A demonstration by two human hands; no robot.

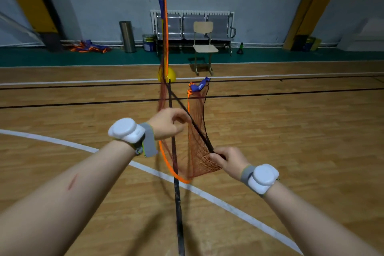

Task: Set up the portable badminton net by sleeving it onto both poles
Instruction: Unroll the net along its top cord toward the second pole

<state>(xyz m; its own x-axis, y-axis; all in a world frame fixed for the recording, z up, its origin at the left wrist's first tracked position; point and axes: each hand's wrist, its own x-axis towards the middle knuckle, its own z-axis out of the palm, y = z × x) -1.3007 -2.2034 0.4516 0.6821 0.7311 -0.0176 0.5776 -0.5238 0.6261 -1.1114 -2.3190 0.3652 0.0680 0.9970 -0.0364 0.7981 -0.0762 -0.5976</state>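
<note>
The badminton net (197, 147) is fine reddish string mesh, edged with smooth orange cloth tape (164, 156). The court floor (291, 131) is varnished wood planks, softly glossy. Smooth white plastic wrist units (125, 130) sit on grey fabric straps (148, 140); a brushed metal bin (127, 36) stands by the wall.

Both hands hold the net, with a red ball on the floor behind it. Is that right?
Not quite: the ball is yellow, not red, as the head view shows. The left hand and right hand do hold the net.
</note>
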